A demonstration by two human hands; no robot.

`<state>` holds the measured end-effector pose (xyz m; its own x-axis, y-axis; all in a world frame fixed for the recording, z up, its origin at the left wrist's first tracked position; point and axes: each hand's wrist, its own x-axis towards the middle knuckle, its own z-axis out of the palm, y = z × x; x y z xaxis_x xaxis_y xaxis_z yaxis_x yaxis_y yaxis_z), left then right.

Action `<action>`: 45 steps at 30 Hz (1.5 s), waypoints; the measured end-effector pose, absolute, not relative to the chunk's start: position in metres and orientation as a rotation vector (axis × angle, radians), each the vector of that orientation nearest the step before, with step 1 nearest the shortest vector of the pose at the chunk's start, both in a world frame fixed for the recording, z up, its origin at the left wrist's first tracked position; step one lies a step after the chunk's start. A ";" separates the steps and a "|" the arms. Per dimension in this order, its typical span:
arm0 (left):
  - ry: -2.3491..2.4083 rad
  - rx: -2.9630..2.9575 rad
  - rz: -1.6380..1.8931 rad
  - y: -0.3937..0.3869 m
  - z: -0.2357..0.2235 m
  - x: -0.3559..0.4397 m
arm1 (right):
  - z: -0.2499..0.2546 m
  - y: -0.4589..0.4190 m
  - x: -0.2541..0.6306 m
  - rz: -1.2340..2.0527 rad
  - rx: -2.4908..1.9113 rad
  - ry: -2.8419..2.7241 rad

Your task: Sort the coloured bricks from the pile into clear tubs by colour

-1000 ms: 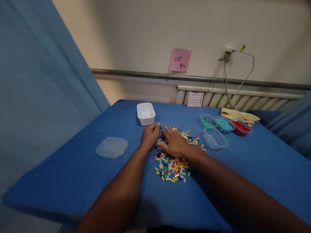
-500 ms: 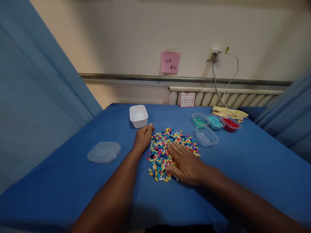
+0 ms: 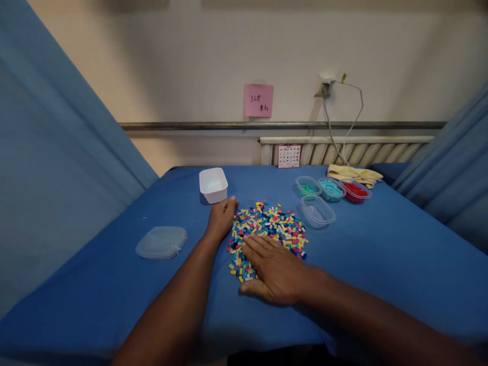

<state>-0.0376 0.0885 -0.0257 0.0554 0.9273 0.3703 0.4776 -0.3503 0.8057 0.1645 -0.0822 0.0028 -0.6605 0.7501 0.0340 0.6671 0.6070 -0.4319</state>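
Small toy building bricks (image 3: 272, 223) in yellow, blue, pink, white and teal lie spread in a heap on the blue cloth (image 3: 366, 264). My right hand (image 3: 272, 269) rests flat on the near part of the heap, fingers stretched out and thumb apart, covering some bricks. At the heap's left edge, my left hand (image 3: 221, 218) is closed, fingers curled in; whatever it may hold is hidden. Just beyond that hand stands a white plastic tub (image 3: 213, 195).
Clear tubs hold green bricks (image 3: 307, 190), light blue bricks (image 3: 331, 188) and red bricks (image 3: 355, 190). A clear tub (image 3: 318, 219) stands in front of them. Stacked clear lids (image 3: 162, 242) lie at left. Behind are a yellow cloth (image 3: 354, 174), a radiator (image 3: 366, 151) and a cable (image 3: 360, 107).
My right hand has slid left and nearer to me across the bricks, still flat. My left hand stays closed by the heap. The view has shifted slightly.
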 end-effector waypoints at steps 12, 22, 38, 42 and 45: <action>1.385 1.863 1.215 0.088 -0.030 -0.037 | 0.003 -0.028 0.183 0.466 -1.381 -2.571; 1.449 1.947 1.167 0.082 -0.027 -0.033 | 0.006 -0.071 0.213 0.516 -1.012 -2.724; 1.423 1.888 1.190 0.083 -0.026 -0.035 | 0.017 -0.078 0.203 0.607 -1.009 -2.681; 1.407 1.899 1.187 0.083 -0.026 -0.035 | 0.024 -0.074 0.250 0.490 -1.103 -2.440; 1.428 1.908 1.175 0.082 -0.025 -0.036 | 0.022 -0.067 0.280 0.311 -1.219 -2.116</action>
